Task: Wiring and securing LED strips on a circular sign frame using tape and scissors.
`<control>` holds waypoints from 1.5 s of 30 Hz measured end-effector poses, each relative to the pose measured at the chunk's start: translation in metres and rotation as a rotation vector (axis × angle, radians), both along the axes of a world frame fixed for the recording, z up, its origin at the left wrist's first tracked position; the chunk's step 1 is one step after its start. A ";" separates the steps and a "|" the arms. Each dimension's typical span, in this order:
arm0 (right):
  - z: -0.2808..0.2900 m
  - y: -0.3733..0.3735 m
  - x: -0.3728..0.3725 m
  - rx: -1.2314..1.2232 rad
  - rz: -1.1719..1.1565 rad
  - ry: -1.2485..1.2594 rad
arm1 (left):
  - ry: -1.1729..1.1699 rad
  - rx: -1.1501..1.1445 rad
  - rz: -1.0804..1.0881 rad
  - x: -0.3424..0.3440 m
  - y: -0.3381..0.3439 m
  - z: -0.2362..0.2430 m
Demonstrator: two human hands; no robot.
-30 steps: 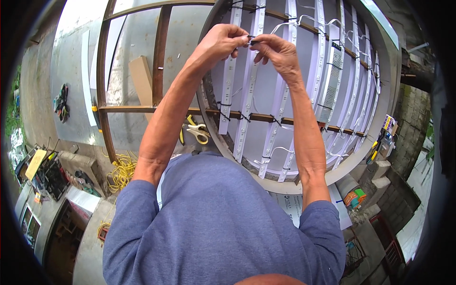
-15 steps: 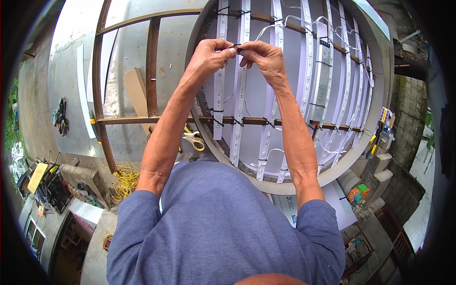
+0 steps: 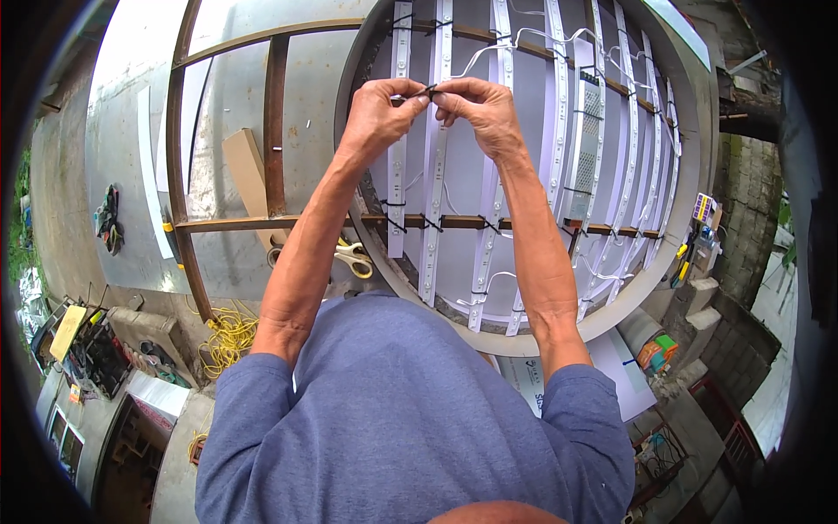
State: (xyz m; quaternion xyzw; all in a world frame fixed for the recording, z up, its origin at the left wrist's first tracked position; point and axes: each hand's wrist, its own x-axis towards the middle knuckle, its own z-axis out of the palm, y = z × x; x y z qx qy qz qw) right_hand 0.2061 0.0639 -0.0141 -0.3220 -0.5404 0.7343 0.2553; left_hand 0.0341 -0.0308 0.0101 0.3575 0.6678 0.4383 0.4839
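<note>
While our left hand (image 3: pixel 381 115) and right hand (image 3: pixel 483 112) pinch a small black strip (image 3: pixel 429 91) between them, over an LED bar (image 3: pixel 436 175) in the round frame (image 3: pixel 698 140), we judge it light, bendy, easy to drop; best held near its ends. Tape or cable tie, we can't tell.

Daylight falls across the grey metal sheet (image 3: pixel 122 166) to my left, glaring white toward its far edge. Beyond its left edge I see a strip of greenery (image 3: pixel 23 231). Past the near left corner, a pale-framed window (image 3: pixel 65 432) sits beside a dark opening (image 3: pixel 112 489), its inside too dim for me to make out. Pale concrete floor (image 3: pixel 170 467) stretches below the sheet's near edge. To my right runs a grey block wall (image 3: pixel 755 196), with dark red slatted furniture (image 3: pixel 740 444) nearer me.
</note>
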 end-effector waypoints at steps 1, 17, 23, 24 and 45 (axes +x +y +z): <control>0.000 -0.001 0.001 -0.012 -0.005 -0.005 | -0.003 -0.006 -0.001 0.000 -0.002 0.000; -0.007 -0.009 -0.005 -0.033 -0.137 0.026 | -0.337 0.036 0.064 -0.006 -0.001 -0.016; -0.007 -0.011 -0.006 0.001 -0.138 0.036 | -0.286 0.065 0.031 -0.007 -0.004 -0.019; -0.007 -0.011 -0.007 -0.009 -0.153 0.047 | -0.284 0.060 0.030 -0.008 -0.004 -0.020; 0.009 -0.011 0.008 0.107 -0.121 -0.065 | -0.103 0.045 -0.097 -0.023 0.003 -0.013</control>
